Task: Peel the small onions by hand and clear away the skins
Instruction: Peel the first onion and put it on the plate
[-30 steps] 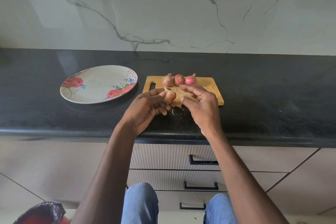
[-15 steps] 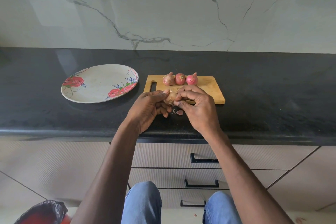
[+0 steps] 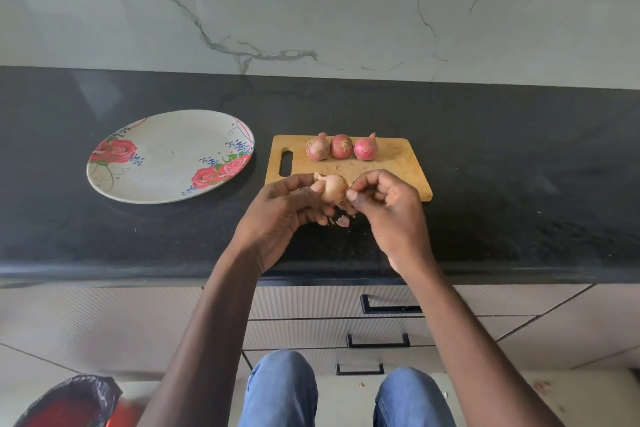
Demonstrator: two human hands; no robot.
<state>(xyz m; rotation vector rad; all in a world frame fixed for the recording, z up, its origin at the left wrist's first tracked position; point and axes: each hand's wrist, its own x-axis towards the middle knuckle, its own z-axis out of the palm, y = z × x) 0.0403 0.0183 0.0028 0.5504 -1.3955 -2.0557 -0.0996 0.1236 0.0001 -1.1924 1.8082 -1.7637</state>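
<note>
My left hand [image 3: 277, 215] holds a small pale onion [image 3: 333, 186] over the near edge of the wooden cutting board [image 3: 398, 159]. My right hand [image 3: 388, 215] pinches the papery skin at the onion's right side with thumb and forefinger. Three pink unpeeled onions [image 3: 341, 147] stand in a row at the far side of the board. A few pink skin scraps [image 3: 343, 220] lie on the black counter just under my hands.
A flowered plate [image 3: 166, 156] lies on the black counter [image 3: 519, 201] left of the board. A bin with a black liner [image 3: 69, 402] stands on the floor at lower left. Drawers [image 3: 381, 322] run below the counter edge, and my knees show beneath.
The onion has turned in my left hand so more of its pale side shows. My right hand shifted to its right side, fingers pinching the skin.
</note>
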